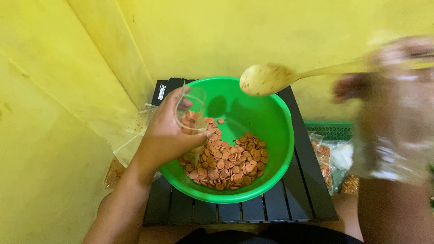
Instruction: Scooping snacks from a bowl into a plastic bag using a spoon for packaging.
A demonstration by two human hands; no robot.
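While right hand [398,104] blurs | wooden spoon [271,77] handle end unclear | left hand [169,135] holds clear bag [191,110]

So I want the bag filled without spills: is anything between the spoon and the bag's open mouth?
Nothing visible. The spoon, held by the blurred right hand, hangs over the bowl. The left hand holds the bag open at the bowl's left rim. Only open space above the chips lies between them.

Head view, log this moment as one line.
left hand: holds clear bag | right hand: lifts wooden spoon | green bowl: orange chips
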